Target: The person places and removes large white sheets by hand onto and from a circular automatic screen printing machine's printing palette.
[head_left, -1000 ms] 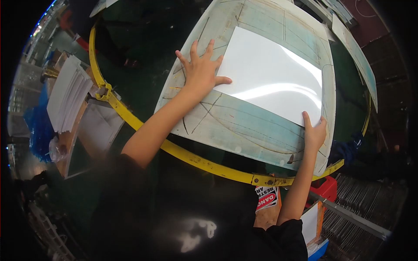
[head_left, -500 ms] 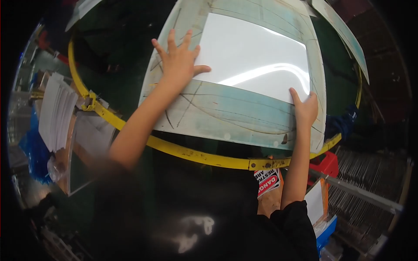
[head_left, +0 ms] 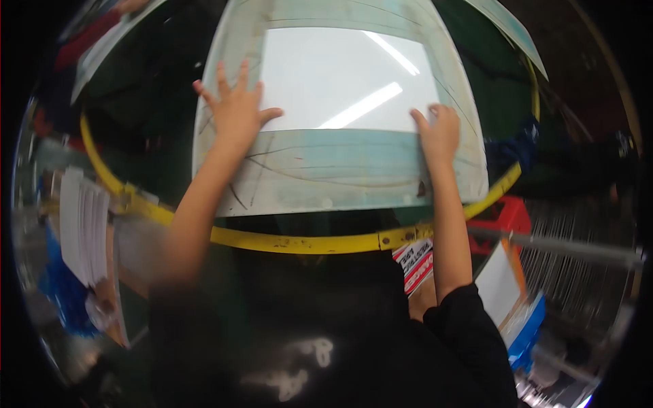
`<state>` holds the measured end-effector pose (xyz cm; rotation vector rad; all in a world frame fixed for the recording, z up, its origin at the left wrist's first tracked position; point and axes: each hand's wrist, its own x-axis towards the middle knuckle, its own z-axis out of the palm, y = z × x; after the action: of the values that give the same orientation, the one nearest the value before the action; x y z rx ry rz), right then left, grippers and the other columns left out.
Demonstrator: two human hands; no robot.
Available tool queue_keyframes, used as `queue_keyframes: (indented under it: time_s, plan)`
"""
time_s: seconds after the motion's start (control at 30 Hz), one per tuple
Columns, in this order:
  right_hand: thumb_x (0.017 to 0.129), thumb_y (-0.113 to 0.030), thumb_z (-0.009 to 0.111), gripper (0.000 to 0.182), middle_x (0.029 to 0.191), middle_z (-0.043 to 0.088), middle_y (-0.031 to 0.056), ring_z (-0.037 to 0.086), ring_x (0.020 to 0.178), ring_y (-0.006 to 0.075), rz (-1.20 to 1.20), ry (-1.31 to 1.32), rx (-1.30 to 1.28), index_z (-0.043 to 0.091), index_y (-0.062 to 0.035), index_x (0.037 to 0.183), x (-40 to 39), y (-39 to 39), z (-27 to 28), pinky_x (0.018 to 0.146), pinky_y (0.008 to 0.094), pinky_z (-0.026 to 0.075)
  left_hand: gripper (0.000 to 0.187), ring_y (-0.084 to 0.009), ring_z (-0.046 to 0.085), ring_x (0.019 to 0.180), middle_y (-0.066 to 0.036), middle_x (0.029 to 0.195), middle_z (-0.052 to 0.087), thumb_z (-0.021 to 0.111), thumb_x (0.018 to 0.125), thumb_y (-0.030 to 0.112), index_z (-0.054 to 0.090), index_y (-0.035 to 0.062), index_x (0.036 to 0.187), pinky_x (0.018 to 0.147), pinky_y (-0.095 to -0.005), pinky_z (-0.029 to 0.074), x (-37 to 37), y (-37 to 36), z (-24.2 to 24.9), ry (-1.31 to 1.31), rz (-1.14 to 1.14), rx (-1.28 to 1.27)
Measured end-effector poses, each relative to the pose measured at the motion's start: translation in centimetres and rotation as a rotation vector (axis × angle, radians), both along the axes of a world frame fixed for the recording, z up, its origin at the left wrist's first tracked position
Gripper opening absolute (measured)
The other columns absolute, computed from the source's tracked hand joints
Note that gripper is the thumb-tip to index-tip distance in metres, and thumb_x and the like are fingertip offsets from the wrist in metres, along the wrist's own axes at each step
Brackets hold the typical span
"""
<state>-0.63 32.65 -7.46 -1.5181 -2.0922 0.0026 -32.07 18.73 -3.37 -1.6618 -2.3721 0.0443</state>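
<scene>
A glossy white sheet point(head_left: 326, 75) lies flat on a worn, pale blue-green board point(head_left: 320, 160) marked with dark lines. My left hand point(head_left: 235, 112) rests on the board at the sheet's left edge, fingers spread and the thumb reaching over the sheet's lower left corner. At the lower right corner is my right hand point(head_left: 441, 132). Its thumb points up onto the sheet, apart from the bent fingers beside the right edge. Neither hand is closed round anything.
A curved yellow rail point(head_left: 299, 243) runs below the board. Stacked white sheets point(head_left: 81, 224) stand at left; a red part point(head_left: 507, 216) and wire rack point(head_left: 568, 265) are at right. Another pale board point(head_left: 510, 27) is upper right. A person's red sleeve point(head_left: 81, 44) shows upper left.
The view has shifted, so the board and sheet appear further left and straighter. My right hand's fingers are more bent. A person's red sleeve shows more at the upper left.
</scene>
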Motion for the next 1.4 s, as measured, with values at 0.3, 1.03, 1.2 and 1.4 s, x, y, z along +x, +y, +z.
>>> queue_keyframes:
  time_s: [0.3, 1.03, 1.2, 1.4]
  plan:
    - [0.077, -0.034, 0.067, 0.038, 0.128, 0.048, 0.0118, 0.043, 0.121, 0.0303, 0.350, 0.020, 0.046, 0.063, -0.0110, 0.107, 10.5, -11.0, 2.2, 0.104, 0.0455, 0.031, 0.062, -0.0393, 0.020, 0.132, -0.015, 0.143, 0.031, 0.068, 0.074, 0.043, 0.052, 0.0155, 0.127, 0.095, -0.0732, 0.011, 4.9, -1.5, 1.5, 0.158, -0.038, 0.196]
    - [0.075, -0.036, 0.067, 0.038, 0.145, 0.030, 0.0118, 0.032, 0.131, 0.0341, 0.121, -0.368, -0.687, 0.063, -0.0299, 0.113, 38.6, -29.9, -1.0, 0.093, 0.0395, 0.044, 0.025, -0.0258, 0.056, 0.094, -0.005, 0.098, 0.062, 0.068, 0.070, -0.001, 0.067, 0.0077, 0.093, 0.079, -0.0346, 0.046, 34.8, -11.7, -2.8, -1.122, -1.161, -0.044]
    - [0.076, -0.025, 0.068, 0.049, 0.138, 0.040, 0.0125, 0.041, 0.125, 0.0323, 0.177, -0.385, -0.574, 0.055, -0.0190, 0.123, 39.3, -30.4, -1.5, 0.092, 0.0378, 0.045, 0.020, -0.0251, 0.058, 0.089, -0.006, 0.094, 0.064, 0.066, 0.074, 0.001, 0.067, 0.0062, 0.093, 0.078, -0.0336, 0.047, 38.0, -11.6, -4.3, -1.263, -1.163, -0.214]
    - [0.073, 0.001, 0.061, 0.049, 0.126, 0.052, 0.0155, 0.053, 0.114, 0.0294, -0.048, -0.077, -0.207, 0.048, 0.0013, 0.120, 39.5, -33.9, -3.0, 0.089, 0.0326, 0.048, 0.026, -0.0267, 0.059, 0.090, -0.013, 0.095, 0.064, 0.062, 0.082, 0.015, 0.062, 0.0044, 0.105, 0.081, -0.0347, 0.046, 42.8, -12.4, -6.4, -1.499, -1.016, -0.505]
